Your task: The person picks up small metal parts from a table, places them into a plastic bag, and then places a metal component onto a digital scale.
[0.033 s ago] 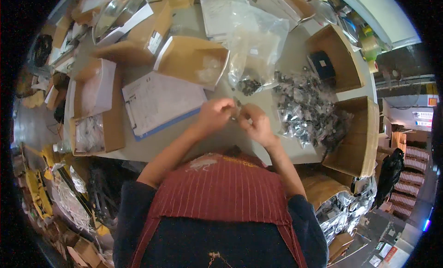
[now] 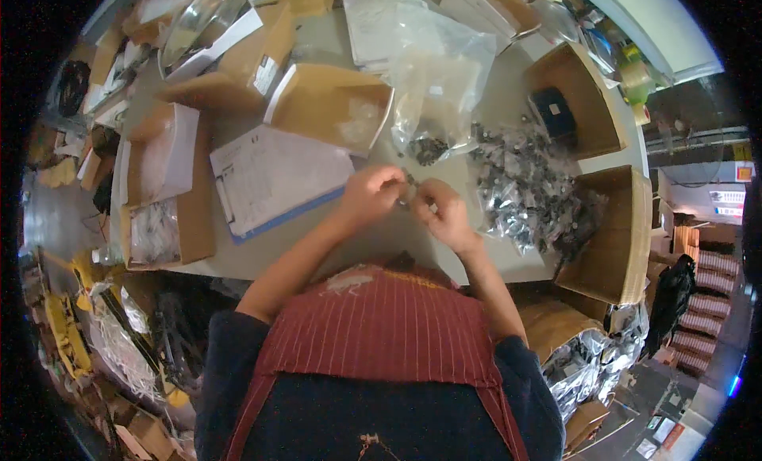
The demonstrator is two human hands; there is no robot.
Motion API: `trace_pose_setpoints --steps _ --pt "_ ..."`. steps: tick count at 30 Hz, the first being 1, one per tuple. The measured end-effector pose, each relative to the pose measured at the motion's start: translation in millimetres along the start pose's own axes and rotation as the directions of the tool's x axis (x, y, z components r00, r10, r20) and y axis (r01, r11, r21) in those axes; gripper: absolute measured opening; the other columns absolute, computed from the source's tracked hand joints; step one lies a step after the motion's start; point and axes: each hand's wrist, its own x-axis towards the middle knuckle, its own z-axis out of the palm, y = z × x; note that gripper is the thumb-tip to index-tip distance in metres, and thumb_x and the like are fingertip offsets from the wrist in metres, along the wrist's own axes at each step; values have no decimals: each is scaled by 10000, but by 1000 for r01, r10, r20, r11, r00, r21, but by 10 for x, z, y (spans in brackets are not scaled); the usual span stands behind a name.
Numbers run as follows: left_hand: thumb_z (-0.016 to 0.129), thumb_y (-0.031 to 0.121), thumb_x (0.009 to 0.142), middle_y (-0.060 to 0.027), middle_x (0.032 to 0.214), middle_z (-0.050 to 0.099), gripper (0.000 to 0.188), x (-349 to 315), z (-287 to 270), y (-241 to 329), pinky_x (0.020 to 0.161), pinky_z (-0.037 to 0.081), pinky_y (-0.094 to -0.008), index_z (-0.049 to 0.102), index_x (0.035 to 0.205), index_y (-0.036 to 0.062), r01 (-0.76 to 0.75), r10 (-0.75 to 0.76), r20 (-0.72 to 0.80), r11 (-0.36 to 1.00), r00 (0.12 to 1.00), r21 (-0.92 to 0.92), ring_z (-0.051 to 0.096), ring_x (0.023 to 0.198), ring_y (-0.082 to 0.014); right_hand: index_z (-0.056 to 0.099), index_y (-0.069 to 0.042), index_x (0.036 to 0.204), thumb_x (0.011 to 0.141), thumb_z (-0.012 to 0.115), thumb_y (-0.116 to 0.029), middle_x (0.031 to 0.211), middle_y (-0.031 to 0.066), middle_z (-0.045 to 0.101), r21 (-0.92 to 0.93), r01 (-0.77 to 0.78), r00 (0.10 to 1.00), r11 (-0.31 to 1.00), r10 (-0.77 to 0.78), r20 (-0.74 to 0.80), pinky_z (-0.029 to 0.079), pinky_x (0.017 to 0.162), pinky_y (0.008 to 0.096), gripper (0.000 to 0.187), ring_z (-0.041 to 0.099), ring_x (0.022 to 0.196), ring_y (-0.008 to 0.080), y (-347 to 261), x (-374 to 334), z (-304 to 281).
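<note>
Left hand [image 2: 369, 192] and right hand [image 2: 441, 211] meet above the near edge of the table [image 2: 413, 239], fingers curled and pinched on a small dark part [image 2: 408, 187] held between both sets of fingertips. Just right lies a heap of bagged parts [image 2: 524, 195]. Beyond, a clear plastic bag [image 2: 436, 80] and a clipboard [image 2: 274, 179] at left.

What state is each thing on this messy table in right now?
Left hand: pinching a small part.
Right hand: fingers closed on the same small part.
Clear plastic bag: open, nearly empty.
Pile of small packets: loose, spread out.
Cardboard box: open.
</note>
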Motion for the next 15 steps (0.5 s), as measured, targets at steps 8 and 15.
trace_pose_setpoints --steps 8,15 --pt "608 201 959 -128 837 695 132 1058 -177 -502 690 518 -408 641 1004 82 -203 176 -309 978 935 -57 684 784 -302 605 -46 864 1001 591 -154 804 20 626 723 -42 658 690 564 -500 478 757 280 176 577 742 122 36 -98 -420" --pt "626 183 857 -270 995 668 367 1585 -510 -926 887 514 -502 612 1195 40 -118 306 -89 596 948 794 631 951 -434 659 7 1099 977 600 -106 1015 90 692 196 -259 885 946 314 -345 531 851 320 177 660 952 183 242 111 -252"
